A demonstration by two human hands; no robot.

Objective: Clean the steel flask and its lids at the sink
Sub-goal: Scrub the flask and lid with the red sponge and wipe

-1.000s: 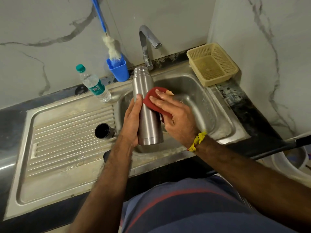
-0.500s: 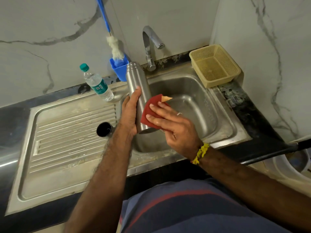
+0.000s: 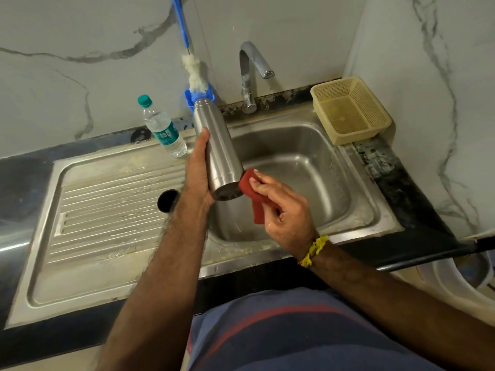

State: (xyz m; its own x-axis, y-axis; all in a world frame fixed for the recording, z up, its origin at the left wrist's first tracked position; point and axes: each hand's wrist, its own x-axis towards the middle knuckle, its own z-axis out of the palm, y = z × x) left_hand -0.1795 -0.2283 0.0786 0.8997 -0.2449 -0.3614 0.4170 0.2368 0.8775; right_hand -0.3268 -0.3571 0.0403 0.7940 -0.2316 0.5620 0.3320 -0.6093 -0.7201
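The right hand (image 3: 284, 207) pinched a red pad (image 3: 253, 194) against the base of the flask (image 3: 218, 153), gripped tilted over the sink (image 3: 356, 210) by the left hand (image 3: 198, 170); a black lid (image 3: 167, 200) beside it seemed still unwashed, the tap (image 3: 251, 73) dry, rinsing probably left

Water bottle (image 3: 163, 129), beige basket (image 3: 351, 109)
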